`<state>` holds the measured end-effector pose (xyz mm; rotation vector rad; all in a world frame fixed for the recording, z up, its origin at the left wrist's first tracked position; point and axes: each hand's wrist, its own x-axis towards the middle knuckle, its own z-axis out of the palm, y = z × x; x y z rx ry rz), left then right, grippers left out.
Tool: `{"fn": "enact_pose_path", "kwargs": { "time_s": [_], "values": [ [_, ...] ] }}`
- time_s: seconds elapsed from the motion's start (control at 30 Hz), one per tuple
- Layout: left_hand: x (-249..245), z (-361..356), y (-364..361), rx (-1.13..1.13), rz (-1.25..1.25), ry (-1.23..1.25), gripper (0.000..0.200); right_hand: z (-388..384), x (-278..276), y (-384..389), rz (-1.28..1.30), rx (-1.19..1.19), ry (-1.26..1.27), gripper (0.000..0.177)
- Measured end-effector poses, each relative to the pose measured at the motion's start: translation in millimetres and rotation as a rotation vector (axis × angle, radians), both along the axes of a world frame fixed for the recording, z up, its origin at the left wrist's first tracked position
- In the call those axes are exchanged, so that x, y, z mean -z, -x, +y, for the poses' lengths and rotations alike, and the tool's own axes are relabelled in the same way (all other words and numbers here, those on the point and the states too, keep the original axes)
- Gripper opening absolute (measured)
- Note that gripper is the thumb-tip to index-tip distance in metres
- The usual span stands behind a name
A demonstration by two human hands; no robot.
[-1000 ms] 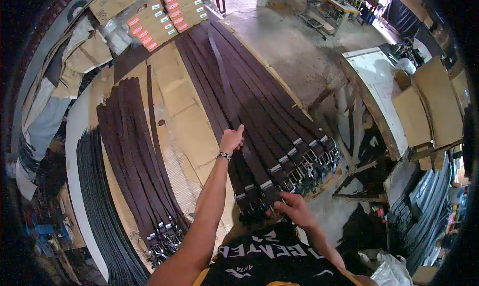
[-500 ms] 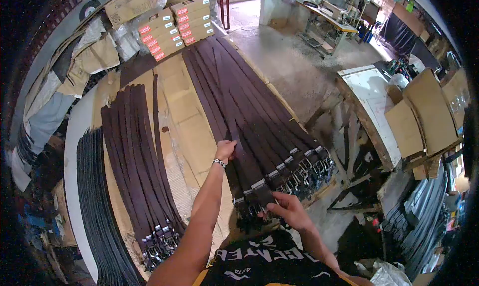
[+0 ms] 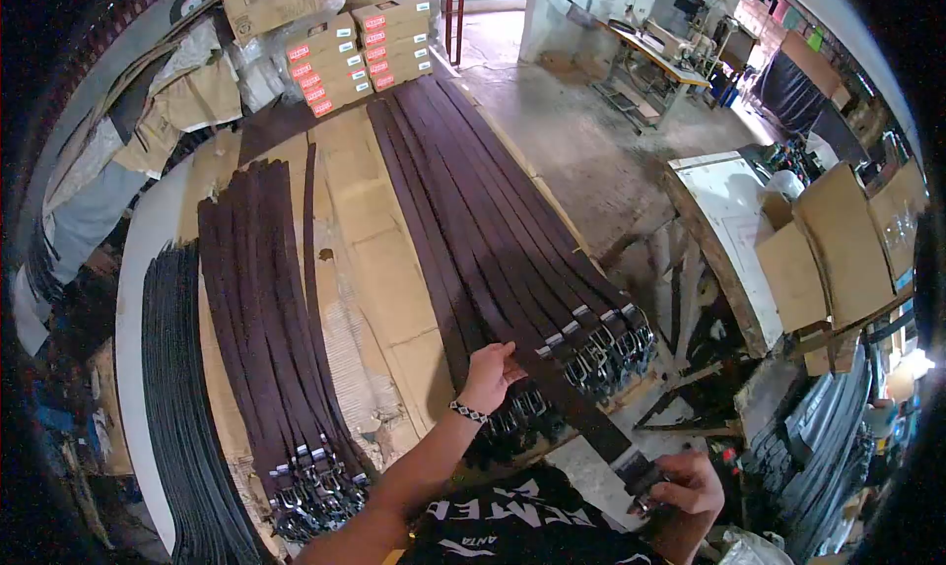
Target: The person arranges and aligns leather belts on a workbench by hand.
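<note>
A dark brown belt (image 3: 588,422) slants over the right-hand row of belts (image 3: 463,200), its buckle end beyond the table's front edge. My right hand (image 3: 687,486) is closed on it beside the metal buckle. Further up the same belt, my left hand (image 3: 490,376), with a patterned bracelet on the wrist, pinches its edge between thumb and fingers. Metal buckles (image 3: 601,353) lie bunched near the front edge, right of my left hand.
Another group of brown belts (image 3: 258,299) and a row of black straps (image 3: 177,368) lie on the left. Stacked boxes (image 3: 394,38) stand at the back. A white-topped table (image 3: 724,205) with open cardboard (image 3: 838,240) is at the right; a sewing machine table (image 3: 655,58) stands behind.
My right hand has moved right and toward me, drawing the buckle end off the row. My left hand has shifted right and closer to me along the belts.
</note>
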<state>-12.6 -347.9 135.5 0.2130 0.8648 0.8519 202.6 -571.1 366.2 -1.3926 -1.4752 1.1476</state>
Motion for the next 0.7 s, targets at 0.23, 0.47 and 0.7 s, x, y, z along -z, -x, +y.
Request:
{"fn": "enact_pose_path", "kwargs": {
  "time_s": [0.23,0.47,0.7],
  "values": [
    [18,40,-14,-0.044,0.178,-0.109,0.009,14,20,6,0.141,-0.07,0.535,0.024],
    [56,133,2,-0.032,0.358,-0.205,0.005,41,83,34,0.187,-0.028,0.566,0.024],
    [58,246,-4,-0.117,0.358,-0.284,0.012,60,76,32,0.309,0.019,0.527,0.023]
  ]
}}
